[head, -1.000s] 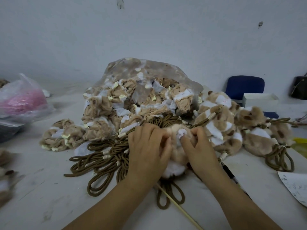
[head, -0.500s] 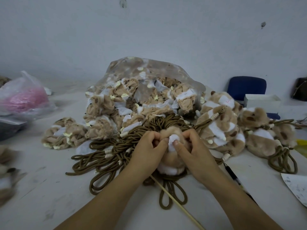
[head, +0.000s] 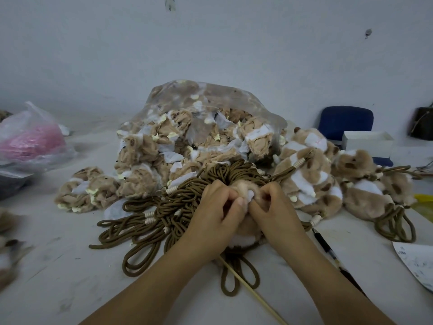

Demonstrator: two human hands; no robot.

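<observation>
Two hands: left hand [head: 218, 214], right hand [head: 274, 214]. One plush toy [head: 243, 187] between them. One clear bag [head: 210, 99] beyond the hands. One pink-filled bag [head: 30, 137] far left of the left hand. Right of the right hand: one pen [head: 325, 247], one paper sheet [head: 417, 261], one white box [head: 367, 143], one blue chair [head: 345, 121]. Tangled brown cords [head: 164, 207] under the left hand: not countable.

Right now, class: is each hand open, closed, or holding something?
Left hand: closed, fingers curled, pinching the plush toy.
Right hand: closed, pinching the same plush toy.

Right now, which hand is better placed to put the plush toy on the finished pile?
Probably the right hand: it pinches the plush toy, and the finished pile lies on its side.
</observation>
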